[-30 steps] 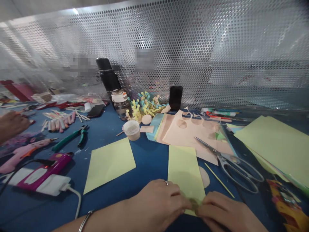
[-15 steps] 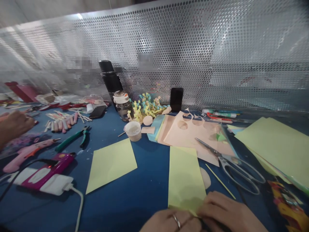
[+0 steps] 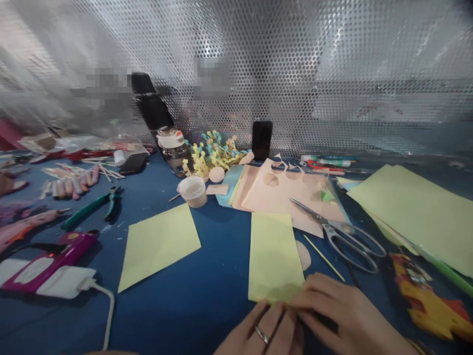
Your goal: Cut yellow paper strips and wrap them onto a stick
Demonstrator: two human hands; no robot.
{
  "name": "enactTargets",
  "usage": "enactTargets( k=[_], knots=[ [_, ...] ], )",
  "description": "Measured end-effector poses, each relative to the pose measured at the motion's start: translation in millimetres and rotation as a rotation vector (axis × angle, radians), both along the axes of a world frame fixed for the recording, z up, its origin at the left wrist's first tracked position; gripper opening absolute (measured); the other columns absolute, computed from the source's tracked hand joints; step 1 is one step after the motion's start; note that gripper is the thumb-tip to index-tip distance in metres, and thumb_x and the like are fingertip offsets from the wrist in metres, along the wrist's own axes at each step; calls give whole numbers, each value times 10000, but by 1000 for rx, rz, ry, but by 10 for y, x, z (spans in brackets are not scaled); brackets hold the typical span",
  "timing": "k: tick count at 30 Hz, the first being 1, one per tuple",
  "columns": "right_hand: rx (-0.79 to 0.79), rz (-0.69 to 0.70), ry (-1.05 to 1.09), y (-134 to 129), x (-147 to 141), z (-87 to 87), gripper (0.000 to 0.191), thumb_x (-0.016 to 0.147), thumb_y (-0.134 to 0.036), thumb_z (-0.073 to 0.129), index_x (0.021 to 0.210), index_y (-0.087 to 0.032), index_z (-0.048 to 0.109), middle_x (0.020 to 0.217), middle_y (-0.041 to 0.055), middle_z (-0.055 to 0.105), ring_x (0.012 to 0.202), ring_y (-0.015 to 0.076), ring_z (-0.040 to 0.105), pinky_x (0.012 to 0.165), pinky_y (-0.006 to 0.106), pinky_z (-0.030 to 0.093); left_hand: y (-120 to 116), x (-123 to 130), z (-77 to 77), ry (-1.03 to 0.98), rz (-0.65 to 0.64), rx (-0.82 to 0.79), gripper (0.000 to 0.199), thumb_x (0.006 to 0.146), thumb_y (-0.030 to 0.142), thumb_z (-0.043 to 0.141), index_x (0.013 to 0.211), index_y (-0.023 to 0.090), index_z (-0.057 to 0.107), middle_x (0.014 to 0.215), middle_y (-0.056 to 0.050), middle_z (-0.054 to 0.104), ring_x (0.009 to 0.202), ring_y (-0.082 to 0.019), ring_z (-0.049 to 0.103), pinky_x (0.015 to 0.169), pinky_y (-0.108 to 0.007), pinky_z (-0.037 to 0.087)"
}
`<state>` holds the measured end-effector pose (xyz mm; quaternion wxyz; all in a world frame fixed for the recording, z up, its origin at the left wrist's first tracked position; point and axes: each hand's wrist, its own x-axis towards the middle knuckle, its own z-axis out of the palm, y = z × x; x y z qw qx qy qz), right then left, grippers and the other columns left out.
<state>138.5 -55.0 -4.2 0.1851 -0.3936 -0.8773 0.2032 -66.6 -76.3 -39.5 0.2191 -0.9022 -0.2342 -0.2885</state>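
Hands at the near edge of a yellow sheet: the left hand [image 3: 266,330], which wears a silver ring [image 3: 261,335], and the right hand [image 3: 345,313] come together at the fingertips, bent over the paper's near end. Whether thumb and fingers pinch the paper or only press on it cannot be told, since the fingers themselves cover the contact. The yellow sheet [image 3: 275,256] lies flat on the table [image 3: 221,281] directly beyond the hands, its long axis running away from the person; both hands are equally close to the short near edge, the left toward its middle and the right over its right-hand corner. Along the sheet's right side, a rounded pale pink piece [image 3: 303,255] projects from beneath it, and a thin yellow strip [image 3: 324,258] lies just beside. A second yellow sheet [image 3: 158,246] lies well apart on the left. Beyond the far end, pink sheets [image 3: 277,195] with round cut-outs carry part of the scissors [image 3: 320,218], whose handles extend rightward toward a larger yellow stack [image 3: 414,212]. Farther left stand a white cup [image 3: 192,191] and, behind it, a cluster of small paper ornaments [image 3: 210,158]; green-handled pliers [image 3: 88,211] lie farther left. A dark phone [image 3: 261,140] stands upright near the perforated metal panel [image 3: 236,39] closing the background.
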Motion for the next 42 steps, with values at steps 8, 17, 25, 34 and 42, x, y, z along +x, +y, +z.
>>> enactTargets(
  k=[8, 17, 25, 34, 42],
  knots=[
    [-124, -70, 33, -6, 42, 65, 160, 903, -208, 514, 907, -231, 672, 853, 15, 647, 797, 113, 617, 710, 209, 495, -49, -98, 110, 169, -25, -154, 288, 894, 256, 488, 1118, 156, 640, 1182, -78, 653, 1099, -214, 592, 926, -312, 497],
    [-146, -111, 24, -7, 90, 77, 161, 907, -216, 521, 907, -214, 682, 860, 31, 636, 796, 128, 606, 719, 234, 496, -95, -102, 129, 187, 5, -237, 424, 908, 426, 443, 1191, 153, 601, 1227, -64, 636, 1173, -229, 535, 935, -320, 464],
    [-103, -122, 22, -33, 147, 105, 158, 918, -219, 502, 933, -212, 659, 893, 47, 618, 824, 141, 599, 722, 257, 500, -100, -93, 163, 195, 3, -287, 435, 893, 455, 468, 1185, 162, 601, 1232, -72, 634, 1174, -232, 535, 963, -327, 432],
    [69, 25, -77, -131, 132, 165, 253, 951, -210, 424, 986, -206, 674, 880, 61, 664, 797, 139, 621, 701, 246, 533, -104, -90, 171, 183, 2, -292, 389, 898, 390, 476, 1190, 161, 593, 1220, -74, 639, 1176, -242, 530, 976, -357, 407],
    [463, 41, -237, -310, 22, 105, 436, 972, -94, 249, 1001, -151, 680, 943, 24, 733, 860, 142, 658, 739, 265, 536, -116, -88, 205, 206, 3, -282, 374, 941, 322, 389, 1202, 151, 594, 1215, -68, 644, 1164, -236, 543, 979, -362, 392]
  ],
)
